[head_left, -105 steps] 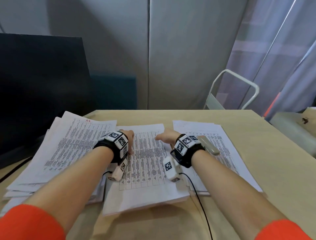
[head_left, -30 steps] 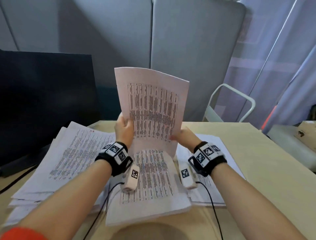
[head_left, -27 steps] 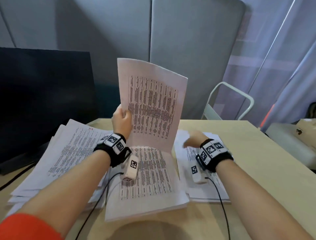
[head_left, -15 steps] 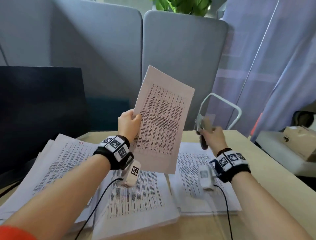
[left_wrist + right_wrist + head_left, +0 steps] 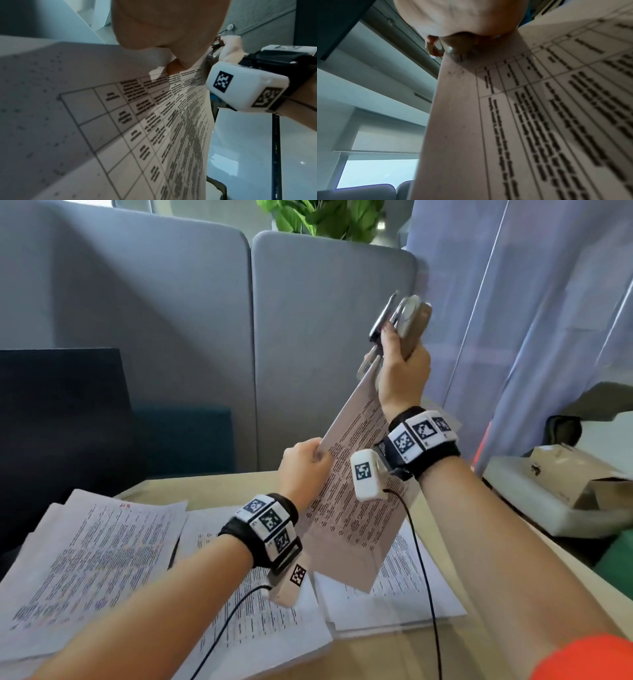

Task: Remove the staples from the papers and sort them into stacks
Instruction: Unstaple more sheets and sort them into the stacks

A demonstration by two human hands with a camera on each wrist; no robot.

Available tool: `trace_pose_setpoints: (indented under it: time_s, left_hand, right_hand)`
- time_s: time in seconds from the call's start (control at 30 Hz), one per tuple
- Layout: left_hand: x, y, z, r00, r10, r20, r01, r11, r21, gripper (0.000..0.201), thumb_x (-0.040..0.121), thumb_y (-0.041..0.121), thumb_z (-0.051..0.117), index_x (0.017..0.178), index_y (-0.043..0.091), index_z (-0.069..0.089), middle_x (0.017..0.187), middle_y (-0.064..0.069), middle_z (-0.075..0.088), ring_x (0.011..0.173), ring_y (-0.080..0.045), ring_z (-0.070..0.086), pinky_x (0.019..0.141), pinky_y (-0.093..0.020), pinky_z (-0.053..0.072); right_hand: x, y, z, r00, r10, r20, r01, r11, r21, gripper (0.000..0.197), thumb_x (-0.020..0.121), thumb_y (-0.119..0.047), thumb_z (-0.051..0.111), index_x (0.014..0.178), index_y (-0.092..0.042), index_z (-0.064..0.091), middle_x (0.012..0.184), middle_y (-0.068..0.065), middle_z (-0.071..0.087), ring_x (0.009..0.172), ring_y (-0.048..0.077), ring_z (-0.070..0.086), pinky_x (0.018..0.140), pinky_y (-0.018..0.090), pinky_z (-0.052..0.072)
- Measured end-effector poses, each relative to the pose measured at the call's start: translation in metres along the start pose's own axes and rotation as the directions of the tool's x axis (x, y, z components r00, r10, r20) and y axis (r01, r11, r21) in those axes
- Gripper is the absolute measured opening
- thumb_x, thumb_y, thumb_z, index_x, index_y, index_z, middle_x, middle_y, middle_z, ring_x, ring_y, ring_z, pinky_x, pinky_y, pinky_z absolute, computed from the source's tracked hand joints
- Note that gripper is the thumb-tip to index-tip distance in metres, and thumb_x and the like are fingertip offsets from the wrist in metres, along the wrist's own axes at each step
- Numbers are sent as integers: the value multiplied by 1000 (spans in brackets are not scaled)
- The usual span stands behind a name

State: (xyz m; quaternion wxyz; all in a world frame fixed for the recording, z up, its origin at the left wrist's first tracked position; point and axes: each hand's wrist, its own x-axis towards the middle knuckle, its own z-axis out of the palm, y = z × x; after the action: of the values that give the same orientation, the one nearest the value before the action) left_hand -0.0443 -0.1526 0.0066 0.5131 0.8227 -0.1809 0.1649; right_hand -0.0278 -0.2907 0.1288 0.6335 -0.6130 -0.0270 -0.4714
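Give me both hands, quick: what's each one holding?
Left hand: grips the papers by the edge.
Right hand: grips the staple remover at their top corner.

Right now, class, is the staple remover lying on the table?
No: the right hand grips the staple remover in the air at the held papers' top corner.

Grey upholstered partition panels [image 5: 171,302] stand behind the pale wooden table [image 5: 212,484]. Far right hangs a lilac sheer curtain [image 5: 531,302]; green leafy plant [image 5: 325,217] shows above. Dark monitor [image 5: 61,412] at left.
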Motion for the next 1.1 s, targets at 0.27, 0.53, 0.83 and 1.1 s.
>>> trace_pose_setpoints:
  time_s: [0.27, 0.53, 0.83, 1.1]
  left_hand:
    - [-8, -2, 22, 999, -5, 43, 8, 998, -69, 21, 91, 16, 44, 81, 5, 59, 74, -14, 65, 67, -31, 62, 62, -42, 54]
    - [-17, -52, 67, 829, -496, 258, 554, 791, -259, 21, 89, 6, 41, 101, 15, 56, 89, -9, 60, 69, -22, 56, 55, -27, 46]
    - [-19, -78, 24, 784, -559, 270, 456, 814, 359, 52, 90, 15, 62, 136, 2, 42, 133, -15, 51, 122, -31, 50, 94, -33, 42]
    - [-24, -132, -77, 625, -747, 227, 281, 486, 827, 70, 86, 37, 69, 145, 16, 38, 146, -10, 43, 131, -29, 44, 105, -37, 40]
  right_hand:
    - [4, 3, -6, 999, -10, 41, 12, 999, -31, 31, 76, -51, 61, 65, -22, 62, 56, -16, 57, 58, 4, 55, 65, 26, 45]
    - [-14, 52, -19, 935, 316, -159, -312, 949, 50, 39, 88, -42, 62, 97, -4, 65, 71, 1, 63, 58, 15, 60, 55, 24, 46]
    - [-114, 158, -66, 517, 831, 207, -90, 293, -952, 41, 95, -48, 48, 98, -10, 63, 98, 13, 70, 92, 29, 65, 78, 29, 48]
    - [-116, 144, -15, 524, 759, 386, 99, 396, -913, 29, 93, -34, 52, 76, -11, 52, 81, 6, 54, 93, 30, 55, 75, 28, 40]
